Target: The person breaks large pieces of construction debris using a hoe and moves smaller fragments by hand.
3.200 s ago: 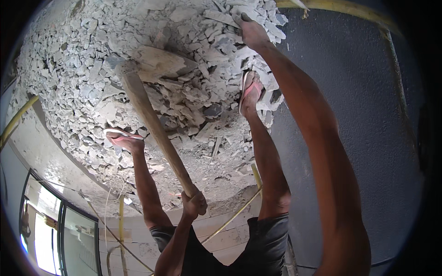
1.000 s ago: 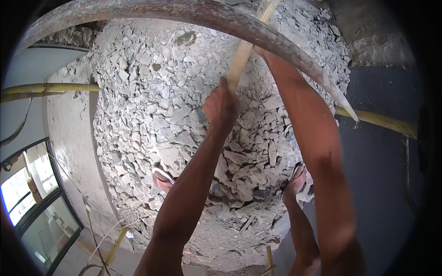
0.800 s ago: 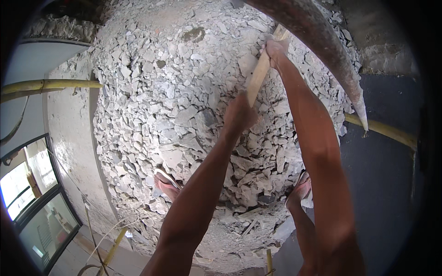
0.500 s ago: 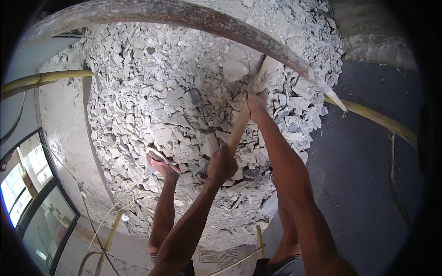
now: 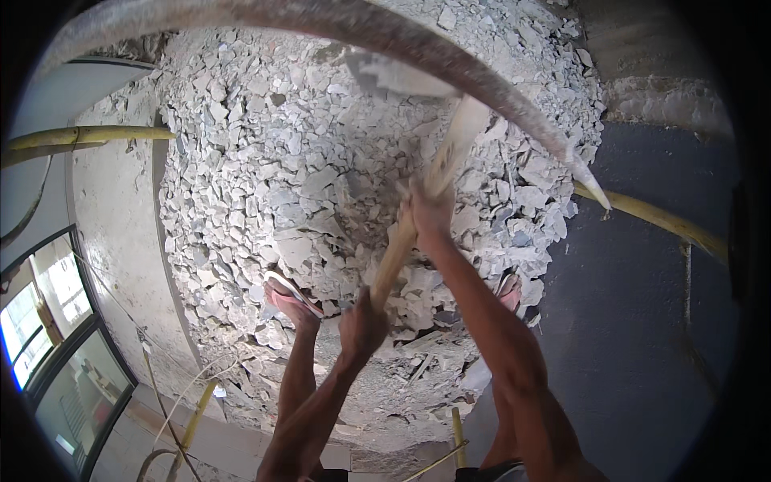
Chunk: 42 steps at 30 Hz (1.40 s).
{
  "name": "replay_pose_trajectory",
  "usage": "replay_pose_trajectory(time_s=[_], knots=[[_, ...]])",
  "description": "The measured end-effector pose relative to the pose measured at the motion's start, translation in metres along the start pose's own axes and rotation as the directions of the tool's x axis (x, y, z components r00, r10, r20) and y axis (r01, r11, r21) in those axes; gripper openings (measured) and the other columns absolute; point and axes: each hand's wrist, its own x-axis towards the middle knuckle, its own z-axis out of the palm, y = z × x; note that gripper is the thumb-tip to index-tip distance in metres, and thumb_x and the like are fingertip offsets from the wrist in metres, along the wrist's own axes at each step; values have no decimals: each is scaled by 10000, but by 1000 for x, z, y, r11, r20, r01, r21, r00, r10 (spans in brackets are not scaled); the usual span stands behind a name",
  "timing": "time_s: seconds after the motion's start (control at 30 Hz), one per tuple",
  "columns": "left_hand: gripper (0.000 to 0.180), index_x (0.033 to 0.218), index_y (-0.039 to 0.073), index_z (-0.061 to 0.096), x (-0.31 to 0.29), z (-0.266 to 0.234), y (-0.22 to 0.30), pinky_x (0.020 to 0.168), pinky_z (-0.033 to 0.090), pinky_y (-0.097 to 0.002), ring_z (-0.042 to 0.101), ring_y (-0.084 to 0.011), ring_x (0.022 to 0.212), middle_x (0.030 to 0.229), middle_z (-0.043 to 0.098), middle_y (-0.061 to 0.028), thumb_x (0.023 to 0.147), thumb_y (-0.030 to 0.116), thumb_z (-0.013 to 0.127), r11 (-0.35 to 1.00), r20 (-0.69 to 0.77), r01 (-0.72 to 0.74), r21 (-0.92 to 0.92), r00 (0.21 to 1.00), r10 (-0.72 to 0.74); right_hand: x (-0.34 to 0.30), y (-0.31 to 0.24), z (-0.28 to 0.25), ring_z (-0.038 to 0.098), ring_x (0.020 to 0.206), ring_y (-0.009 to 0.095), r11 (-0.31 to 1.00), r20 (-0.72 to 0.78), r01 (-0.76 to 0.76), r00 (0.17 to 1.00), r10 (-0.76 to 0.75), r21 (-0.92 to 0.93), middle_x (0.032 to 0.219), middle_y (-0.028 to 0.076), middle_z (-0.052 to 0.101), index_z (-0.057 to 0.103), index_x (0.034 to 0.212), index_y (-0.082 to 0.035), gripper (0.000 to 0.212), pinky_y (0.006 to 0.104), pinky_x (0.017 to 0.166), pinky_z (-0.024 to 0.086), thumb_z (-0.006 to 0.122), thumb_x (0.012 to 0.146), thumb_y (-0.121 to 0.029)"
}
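Observation:
I hold a hoe by its pale wooden handle [image 5: 391, 265], which slants from lower left to upper right. My left hand [image 5: 363, 328] is wrapped around the handle's near end. Farther up, my right hand [image 5: 431, 210] grips the handle, slightly smeared by motion. The hoe's broad grey blade [image 5: 405, 78] is over the far part of a pile of broken rubble [image 5: 265, 193]; a curved pole partly covers the tool's head. Whether the blade touches the stones, I cannot tell.
The thick curved pole [image 5: 337, 20] arches across the top. Yellow poles [image 5: 88, 135] come in at left and right [image 5: 658, 213]. My sandalled feet [image 5: 293, 297] stand on the rubble. A window frame [image 5: 92, 321] is at the left, a dark grey surface [image 5: 634, 305] at the right.
Both hands have moved left, the left one also nearer to me and the right one slightly nearer. The hoe's blade now shows at the top, and my right foot has come into sight.

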Motion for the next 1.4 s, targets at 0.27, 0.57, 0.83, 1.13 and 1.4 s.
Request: replay_pose_trajectory(time_s=[0.27, 0.57, 0.83, 1.13, 1.4], knots=[[305, 1055, -60, 604, 176, -77, 72, 778, 535, -522, 676, -461, 883, 878, 677, -310, 795, 97, 581, 947, -222, -300, -113, 937, 270, 190, -67, 135, 554, 521, 194, 984, 111, 71, 992, -54, -162, 721, 109, 561, 464, 969, -2, 223, 359, 454, 504, 634, 919, -137], [349, 1086, -48, 571, -8, 21, -5, 775, 525, -514, 662, -488, 908, 902, 675, -306, 757, 58, 615, 941, 108, -37, -337, 991, 78, 31, 37, -9, 538, 475, 171, 932, -43, 46, 997, -66, -359, 716, 77, 536, 397, 1076, -51, 293, 336, 408, 470, 641, 923, -102], [316, 1053, -23, 572, -128, 73, -39, 760, 523, -534, 649, -492, 907, 895, 666, -311, 754, 71, 610, 948, 280, 148, -281, 958, -66, -79, 62, -97, 555, 472, 156, 918, -135, -81, 990, 30, -388, 719, 61, 528, 367, 1107, -67, 356, 335, 404, 482, 658, 903, -88], [323, 1037, -30, 568, -305, 148, -87, 780, 516, -528, 651, -481, 901, 863, 657, -277, 738, 80, 618, 879, 404, 385, -281, 879, -255, -239, 115, -201, 579, 453, 182, 814, -138, -218, 976, 170, -538, 706, 102, 576, 390, 1097, -11, 363, 336, 415, 481, 662, 861, -56], [342, 1075, -13, 565, -231, 140, -48, 771, 521, -560, 649, -497, 890, 883, 670, -294, 760, 103, 631, 916, 304, 214, -341, 947, -108, -171, 59, -182, 546, 475, 141, 914, -15, -33, 999, 30, -404, 779, 69, 524, 380, 1177, -26, 392, 286, 393, 457, 600, 861, 46]])
